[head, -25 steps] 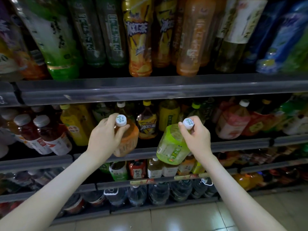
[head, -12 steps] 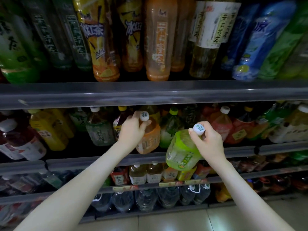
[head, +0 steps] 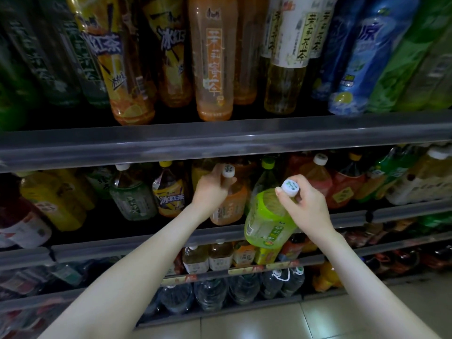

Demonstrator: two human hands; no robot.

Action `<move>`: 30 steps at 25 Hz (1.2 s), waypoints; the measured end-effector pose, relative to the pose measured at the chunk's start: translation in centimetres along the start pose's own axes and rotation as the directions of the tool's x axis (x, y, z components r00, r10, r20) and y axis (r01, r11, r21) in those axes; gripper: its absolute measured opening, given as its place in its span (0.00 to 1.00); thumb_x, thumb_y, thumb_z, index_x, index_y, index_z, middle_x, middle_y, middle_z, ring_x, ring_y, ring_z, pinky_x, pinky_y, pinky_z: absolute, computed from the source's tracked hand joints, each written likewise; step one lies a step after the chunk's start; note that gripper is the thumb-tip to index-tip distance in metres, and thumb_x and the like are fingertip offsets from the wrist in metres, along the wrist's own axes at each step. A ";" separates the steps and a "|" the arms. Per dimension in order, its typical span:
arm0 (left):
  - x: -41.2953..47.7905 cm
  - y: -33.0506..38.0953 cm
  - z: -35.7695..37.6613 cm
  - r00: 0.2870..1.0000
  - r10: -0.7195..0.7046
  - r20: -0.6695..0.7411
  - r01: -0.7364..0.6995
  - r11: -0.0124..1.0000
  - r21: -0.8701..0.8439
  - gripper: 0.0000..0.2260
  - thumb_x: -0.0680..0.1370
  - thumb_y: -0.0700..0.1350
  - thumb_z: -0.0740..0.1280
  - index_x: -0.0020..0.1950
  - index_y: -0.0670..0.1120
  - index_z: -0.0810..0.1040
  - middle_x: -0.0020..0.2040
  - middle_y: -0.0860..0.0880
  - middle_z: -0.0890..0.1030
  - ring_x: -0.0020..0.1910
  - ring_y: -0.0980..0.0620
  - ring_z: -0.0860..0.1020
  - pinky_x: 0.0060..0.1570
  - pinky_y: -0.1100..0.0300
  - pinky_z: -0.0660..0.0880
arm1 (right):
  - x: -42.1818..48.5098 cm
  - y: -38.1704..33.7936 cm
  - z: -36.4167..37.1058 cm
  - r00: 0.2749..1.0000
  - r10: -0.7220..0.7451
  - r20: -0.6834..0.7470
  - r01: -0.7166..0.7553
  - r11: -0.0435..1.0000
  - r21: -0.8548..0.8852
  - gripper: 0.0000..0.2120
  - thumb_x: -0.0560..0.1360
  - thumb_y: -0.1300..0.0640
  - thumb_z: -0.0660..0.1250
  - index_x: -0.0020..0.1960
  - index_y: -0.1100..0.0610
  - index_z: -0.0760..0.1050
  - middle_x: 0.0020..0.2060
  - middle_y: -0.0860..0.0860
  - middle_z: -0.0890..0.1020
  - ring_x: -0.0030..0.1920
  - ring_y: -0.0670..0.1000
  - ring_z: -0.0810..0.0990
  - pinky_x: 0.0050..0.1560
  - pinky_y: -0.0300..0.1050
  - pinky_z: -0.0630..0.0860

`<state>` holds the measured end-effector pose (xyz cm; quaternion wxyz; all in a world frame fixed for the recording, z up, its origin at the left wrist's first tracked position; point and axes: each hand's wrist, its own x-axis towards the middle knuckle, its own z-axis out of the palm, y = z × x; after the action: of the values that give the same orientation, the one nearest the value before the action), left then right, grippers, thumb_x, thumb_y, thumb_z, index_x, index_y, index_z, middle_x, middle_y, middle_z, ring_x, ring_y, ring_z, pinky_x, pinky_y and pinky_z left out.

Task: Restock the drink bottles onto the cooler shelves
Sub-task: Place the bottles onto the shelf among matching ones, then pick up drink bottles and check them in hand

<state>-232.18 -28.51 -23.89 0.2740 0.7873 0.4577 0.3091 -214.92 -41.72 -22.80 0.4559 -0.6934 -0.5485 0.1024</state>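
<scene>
At the front edge of the cooler shelf, our left hand grips the orange bottle by its neck, our right hand the green bottle by its cap.

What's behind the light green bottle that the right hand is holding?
Behind the light green bottle stands a bottle with a yellow-green cap, on the middle shelf. Its lower part and that stretch of shelf rail are covered.

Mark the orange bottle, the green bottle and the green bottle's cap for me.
orange bottle (head: 232,211), head view, on its label.
green bottle (head: 266,216), head view, on the middle of its body.
green bottle's cap (head: 290,187), head view, on the cap's printed top.
</scene>
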 end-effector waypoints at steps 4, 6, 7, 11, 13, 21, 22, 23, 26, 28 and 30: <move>1.3 0.3 0.2 0.988 -0.101 0.117 0.104 0.994 -0.021 0.20 0.80 0.49 0.63 0.70 0.46 0.66 0.54 0.46 0.77 0.47 0.48 0.77 0.42 0.64 0.70 | 0.1 -0.8 1.2 0.999 -0.003 0.035 0.003 1.000 -0.003 0.07 0.75 0.51 0.68 0.44 0.48 0.70 0.32 0.44 0.76 0.31 0.41 0.72 0.32 0.34 0.66; 0.9 -0.6 -0.2 0.979 -0.087 0.185 0.076 0.995 0.066 0.22 0.80 0.49 0.63 0.72 0.47 0.64 0.62 0.42 0.76 0.57 0.42 0.76 0.52 0.57 0.71 | 0.0 -1.5 2.0 1.000 -0.019 0.025 0.018 1.000 0.013 0.07 0.75 0.53 0.68 0.44 0.51 0.70 0.31 0.44 0.75 0.31 0.40 0.73 0.31 0.32 0.67; 0.1 -1.2 -0.7 0.978 -0.044 0.202 0.029 0.997 0.075 0.23 0.79 0.46 0.64 0.73 0.46 0.64 0.65 0.42 0.75 0.61 0.41 0.75 0.55 0.57 0.70 | 0.0 -2.0 2.6 0.999 -0.033 0.015 0.032 0.999 0.012 0.07 0.75 0.53 0.68 0.44 0.51 0.70 0.30 0.44 0.75 0.30 0.40 0.73 0.31 0.31 0.66; -5.9 -4.3 -5.2 0.965 0.095 0.246 -0.078 0.994 -0.076 0.27 0.73 0.37 0.61 0.72 0.47 0.67 0.65 0.44 0.75 0.65 0.47 0.73 0.62 0.64 0.68 | -0.3 -5.5 6.7 0.995 -0.095 0.026 0.094 0.995 0.036 0.08 0.75 0.53 0.69 0.43 0.51 0.69 0.30 0.43 0.75 0.31 0.41 0.74 0.31 0.32 0.66; -9.2 -6.1 -8.0 0.949 0.073 0.305 -0.050 0.995 -0.080 0.33 0.71 0.44 0.63 0.76 0.52 0.58 0.68 0.49 0.73 0.65 0.51 0.72 0.62 0.62 0.69 | -0.9 -7.8 9.3 0.989 -0.141 0.044 0.138 0.988 0.069 0.08 0.75 0.52 0.68 0.44 0.51 0.69 0.31 0.43 0.75 0.33 0.41 0.75 0.31 0.31 0.67; -13.1 -15.5 -18.7 0.977 -0.057 0.205 0.024 0.987 0.159 0.45 0.70 0.63 0.69 0.76 0.58 0.42 0.72 0.48 0.67 0.68 0.47 0.69 0.60 0.59 0.69 | -3.4 -17.3 20.7 0.960 -0.264 0.088 0.238 0.944 0.230 0.06 0.76 0.53 0.66 0.47 0.54 0.70 0.34 0.43 0.75 0.37 0.45 0.76 0.32 0.36 0.69; -12.9 -16.4 -20.1 0.973 -0.012 0.229 -0.014 0.994 0.111 0.39 0.73 0.66 0.63 0.77 0.58 0.47 0.73 0.50 0.65 0.70 0.49 0.66 0.64 0.60 0.67 | -3.4 -17.7 21.3 0.969 -0.238 0.070 0.215 0.946 0.242 0.06 0.76 0.54 0.66 0.47 0.54 0.70 0.34 0.44 0.75 0.37 0.45 0.76 0.32 0.36 0.69; -12.6 -17.2 -20.9 0.978 0.041 0.204 -0.057 0.996 0.074 0.31 0.76 0.65 0.57 0.76 0.58 0.52 0.74 0.50 0.64 0.72 0.51 0.64 0.68 0.61 0.63 | -3.3 -17.9 21.6 0.975 -0.216 0.057 0.197 0.951 0.240 0.06 0.77 0.55 0.67 0.46 0.54 0.70 0.34 0.44 0.75 0.36 0.44 0.75 0.32 0.36 0.69; -9.8 -18.9 -20.7 1.000 0.024 -0.007 -0.024 0.997 0.073 0.23 0.83 0.48 0.55 0.77 0.51 0.54 0.76 0.46 0.60 0.75 0.48 0.59 0.67 0.65 0.56 | -3.3 -18.0 21.2 0.981 -0.192 0.026 0.184 0.966 0.184 0.06 0.76 0.55 0.67 0.47 0.54 0.70 0.34 0.44 0.75 0.36 0.40 0.75 0.32 0.31 0.69; -7.2 -19.2 -19.3 1.000 -0.015 0.022 0.014 0.999 0.048 0.29 0.81 0.41 0.58 0.78 0.48 0.47 0.77 0.45 0.56 0.74 0.46 0.59 0.69 0.61 0.59 | -3.6 -17.7 20.5 0.984 -0.176 0.003 0.174 0.975 0.135 0.06 0.76 0.55 0.67 0.47 0.54 0.70 0.34 0.44 0.75 0.36 0.38 0.75 0.33 0.29 0.69; -5.0 -19.0 -17.8 0.995 -0.040 0.092 0.044 0.998 -0.045 0.34 0.80 0.41 0.61 0.78 0.50 0.43 0.77 0.45 0.57 0.70 0.44 0.66 0.67 0.52 0.68 | -4.0 -17.2 19.7 0.987 -0.160 -0.025 0.162 0.983 0.082 0.06 0.76 0.55 0.67 0.47 0.53 0.70 0.33 0.44 0.75 0.35 0.38 0.75 0.33 0.29 0.69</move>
<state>-257.73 -22.12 -26.86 0.3195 0.7841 0.4538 0.2778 -240.56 -35.20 -22.50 0.4964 -0.6281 -0.5936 0.0817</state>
